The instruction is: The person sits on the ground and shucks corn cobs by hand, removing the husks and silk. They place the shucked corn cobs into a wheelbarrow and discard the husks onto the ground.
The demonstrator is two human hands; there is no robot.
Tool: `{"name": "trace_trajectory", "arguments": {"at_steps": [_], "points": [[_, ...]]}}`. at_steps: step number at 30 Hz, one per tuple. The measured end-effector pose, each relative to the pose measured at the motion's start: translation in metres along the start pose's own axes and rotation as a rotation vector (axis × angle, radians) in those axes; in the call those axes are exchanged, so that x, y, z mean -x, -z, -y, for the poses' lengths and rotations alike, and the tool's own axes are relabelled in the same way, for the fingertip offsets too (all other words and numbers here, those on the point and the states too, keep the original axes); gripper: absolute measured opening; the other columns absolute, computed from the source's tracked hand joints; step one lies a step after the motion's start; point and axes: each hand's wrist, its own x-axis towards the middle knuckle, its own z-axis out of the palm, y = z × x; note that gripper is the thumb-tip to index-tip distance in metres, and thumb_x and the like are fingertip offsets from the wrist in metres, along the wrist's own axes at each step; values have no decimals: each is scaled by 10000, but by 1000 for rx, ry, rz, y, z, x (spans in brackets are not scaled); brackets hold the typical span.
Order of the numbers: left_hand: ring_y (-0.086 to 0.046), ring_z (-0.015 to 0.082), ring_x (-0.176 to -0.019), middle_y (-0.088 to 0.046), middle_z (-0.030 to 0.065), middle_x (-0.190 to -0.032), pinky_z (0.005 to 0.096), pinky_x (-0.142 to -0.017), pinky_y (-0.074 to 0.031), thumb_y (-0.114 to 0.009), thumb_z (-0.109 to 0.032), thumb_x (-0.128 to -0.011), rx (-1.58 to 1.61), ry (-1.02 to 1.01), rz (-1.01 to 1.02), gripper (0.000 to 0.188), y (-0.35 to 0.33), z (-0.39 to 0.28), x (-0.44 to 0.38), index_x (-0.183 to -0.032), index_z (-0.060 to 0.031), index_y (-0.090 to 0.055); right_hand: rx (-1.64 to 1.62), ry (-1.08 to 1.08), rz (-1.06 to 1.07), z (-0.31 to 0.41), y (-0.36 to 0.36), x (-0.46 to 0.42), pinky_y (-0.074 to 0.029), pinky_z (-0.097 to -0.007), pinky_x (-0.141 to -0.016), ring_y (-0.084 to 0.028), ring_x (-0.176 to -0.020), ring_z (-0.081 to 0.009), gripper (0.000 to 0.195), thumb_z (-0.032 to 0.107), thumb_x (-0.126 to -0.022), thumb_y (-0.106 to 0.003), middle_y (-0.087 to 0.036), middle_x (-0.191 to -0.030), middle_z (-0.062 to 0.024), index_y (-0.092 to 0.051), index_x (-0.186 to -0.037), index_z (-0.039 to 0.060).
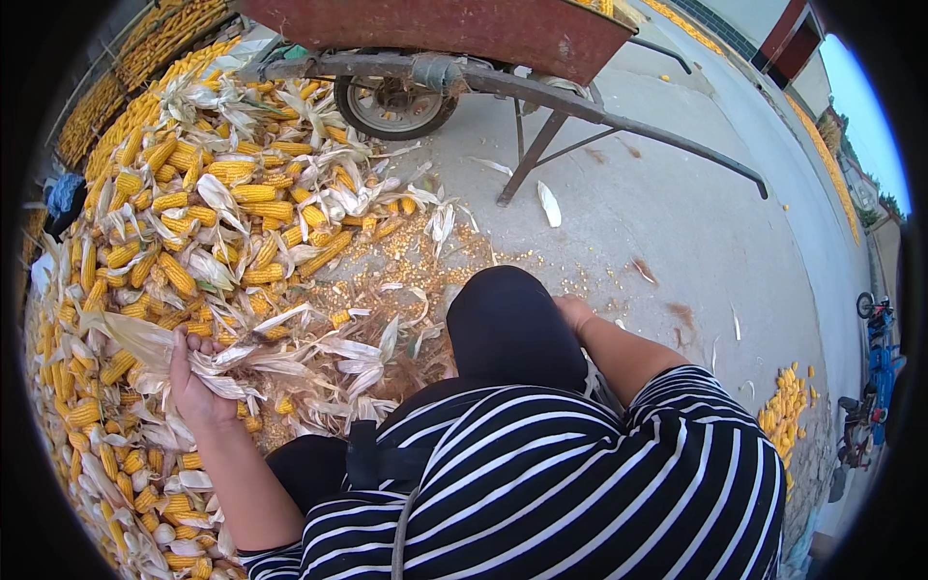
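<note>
My left hand (199, 384) is closed around dry corn husks (145, 344), whose pale leaves spread out to both sides over the heap. Beneath and around it lies a large pile of yellow corn cobs (250, 192) mixed with loose husks. My right hand (574, 312) is at the far side of my raised knee, partly hidden by it; its fingers and anything in them cannot be made out. Loose kernels (406, 254) and brown corn silk (428, 362) are scattered on the concrete between the pile and my knee.
A red wheelbarrow (449, 29) stands ahead, with its wheel (395, 109) beside the pile and a metal leg (533, 159) on the concrete. Another small heap of corn (786, 413) lies at the right. Farther right are parked vehicles (881, 370). Slatted corn cribs (109, 109) stand at upper left.
</note>
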Motion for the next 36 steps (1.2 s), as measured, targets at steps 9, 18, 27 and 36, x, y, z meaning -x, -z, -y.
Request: {"name": "trace_trajectory", "arguments": {"at_steps": [9, 18, 27, 36], "points": [[-615, 254, -790, -633, 97, -956, 407, -669, -522, -497, -292, -904, -236, 469, -222, 295, 51, 91, -33, -1055, -49, -569, -304, -304, -575, -75, 290, 129, -481, -325, -624, -516, -532, -128, 281, 392, -809, -556, -555, -648, -22, -584, -828, 114], [-604, 262, -947, -609, 82, -1094, 413, -839, -488, -536, -297, -883, -355, 502, -169, 361, 65, 104, -52, -1142, -45, -555, -919, 335, -1371, -123, 416, 213, -483, -294, -672, -567, -811, -187, 356, 278, -853, -572, -601, -987, -115, -517, -1095, 23], [-603, 209, -729, -595, 32, -793, 369, -676, -524, -556, -237, -887, -310, 404, -133, 163, 50, 91, -17, -922, -79, -576, 529, 506, -255, 3, 115, 75, -484, -333, -817, -626, -924, -246, 333, 246, -764, -650, -663, -982, -147, -638, -1028, 43], [-538, 176, -623, -553, 35, -725, 334, -609, -484, -584, -158, -885, 46, 36, -435, 111, 78, 32, 15, -892, -53, -547, 174, 877, 282, 173, -93, 157, -437, -230, -695, -530, -751, -88, 214, 131, -832, -600, -597, -830, -23, -592, -997, -5]]}}
